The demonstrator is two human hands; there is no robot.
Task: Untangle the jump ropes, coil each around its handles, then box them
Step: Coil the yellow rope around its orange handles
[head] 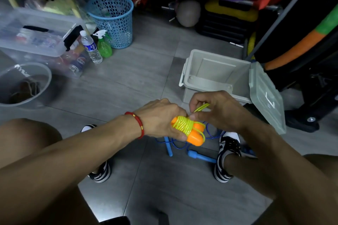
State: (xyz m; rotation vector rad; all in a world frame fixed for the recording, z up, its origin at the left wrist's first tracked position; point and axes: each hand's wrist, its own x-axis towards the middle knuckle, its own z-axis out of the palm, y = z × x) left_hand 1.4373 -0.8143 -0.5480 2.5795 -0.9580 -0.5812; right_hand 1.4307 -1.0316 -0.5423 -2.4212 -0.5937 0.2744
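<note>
My left hand (pixel 161 117) grips the two orange handles (pixel 196 137) of a jump rope, held side by side. The yellow-green rope (pixel 182 124) is wound around them in several tight turns. My right hand (pixel 217 109) pinches the last loop of that yellow-green rope just above the handles. On the floor below lies a blue jump rope (pixel 195 154), loose, its cord looping between my feet and its two blue handles apart. An open grey plastic box (pixel 215 75) stands just beyond my right hand, its lid (pixel 267 97) hinged open to the right.
A blue mesh basket (pixel 113 20), a water bottle (pixel 91 47) and a green spray bottle (pixel 104 45) stand at the back left beside a clear storage bin (pixel 36 38). A clear bucket (pixel 23 86) sits at left. Rolled mats and gear crowd the back and right.
</note>
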